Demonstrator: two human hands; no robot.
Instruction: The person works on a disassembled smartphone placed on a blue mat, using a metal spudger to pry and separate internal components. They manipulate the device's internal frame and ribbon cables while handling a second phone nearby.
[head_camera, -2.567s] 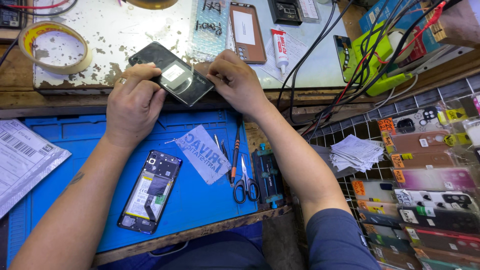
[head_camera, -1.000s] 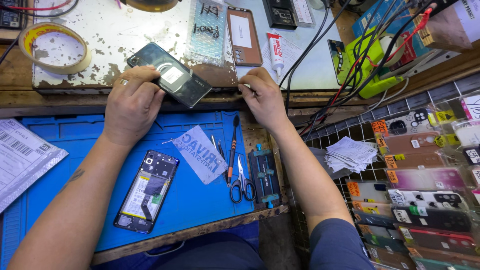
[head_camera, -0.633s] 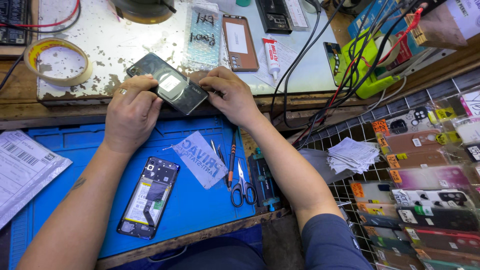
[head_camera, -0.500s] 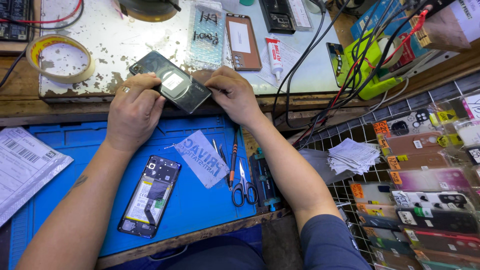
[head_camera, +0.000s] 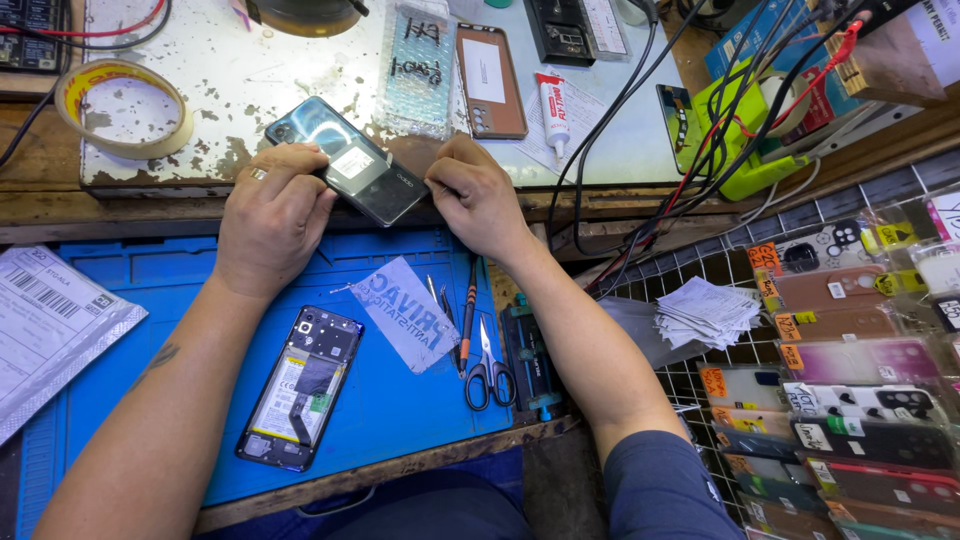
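Between your two hands, at the near edge of the worn white tabletop (head_camera: 240, 90), lies the thing that matters: a dark glossy phone back cover (head_camera: 345, 160) with a small pale sticker on it. Your left hand (head_camera: 270, 215) is clamped over its near-left part, fingers curled across the top with a ring showing, and your right hand (head_camera: 480, 195) pinches the lower-right corner with fingertips drawn together on the edge. The cover's long axis runs on a diagonal, from the camera end up and to the left down to the corner at your right fingertips, so it lies slightly ahead of both hands and slants toward the right one. Your left hand covers more of it; your right touches only the end. Nearer to you, on the blue work mat (head_camera: 400, 400), an opened phone body (head_camera: 300, 390) lies below your left forearm, well apart from the cover, its long axis nearly upright in the view. Beside your right wrist sit a printed packet (head_camera: 405, 315), tweezers (head_camera: 445, 310), an orange-handled screwdriver (head_camera: 468, 315) and scissors (head_camera: 490, 370). Farther out on the tabletop you have a roll of tape (head_camera: 125, 105), a brown phone case (head_camera: 490, 80) and a small glue tube (head_camera: 553, 110).
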